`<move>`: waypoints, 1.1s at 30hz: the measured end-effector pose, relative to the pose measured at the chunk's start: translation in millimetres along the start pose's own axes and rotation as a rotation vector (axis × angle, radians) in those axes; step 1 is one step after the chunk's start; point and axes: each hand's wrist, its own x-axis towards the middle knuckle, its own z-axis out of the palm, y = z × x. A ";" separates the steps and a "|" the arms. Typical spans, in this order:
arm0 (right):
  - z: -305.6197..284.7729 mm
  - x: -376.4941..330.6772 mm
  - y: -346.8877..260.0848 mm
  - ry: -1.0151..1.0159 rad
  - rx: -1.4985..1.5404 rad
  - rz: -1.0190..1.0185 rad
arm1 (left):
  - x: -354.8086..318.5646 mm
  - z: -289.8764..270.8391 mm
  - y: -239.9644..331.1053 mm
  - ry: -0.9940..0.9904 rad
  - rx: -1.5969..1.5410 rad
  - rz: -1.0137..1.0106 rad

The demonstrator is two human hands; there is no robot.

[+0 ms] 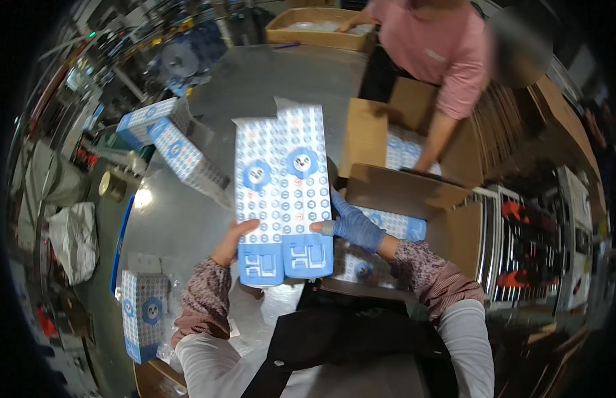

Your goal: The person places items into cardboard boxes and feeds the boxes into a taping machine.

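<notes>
Two tall blue-and-white printed packs, a left one [260,212] and a right one [306,199], stand side by side in front of me, the right one slightly higher. My left hand [233,240] grips the left pack's outer side, its thumb on the front. In a blue knitted glove with bare thumb tip, my right hand [355,224] clasps the right pack's outer edge near its lower part. The fingers behind the packs are hidden. Close to my right hand is an open cardboard carton [447,229] holding similar packs [409,227].
A grey metal table [255,76] bears more packs [188,152] at the left. Another pack [146,312] stands at the lower left beside clear plastic. At the back right, a person in pink [430,46] reaches into a second open carton [361,132]. A shallow box [308,36] sits behind.
</notes>
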 end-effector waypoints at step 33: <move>-104.7 -155.5 161.2 0.250 -1.192 -0.168 | 124.0 -198.0 103.6 1.262 1.246 -0.236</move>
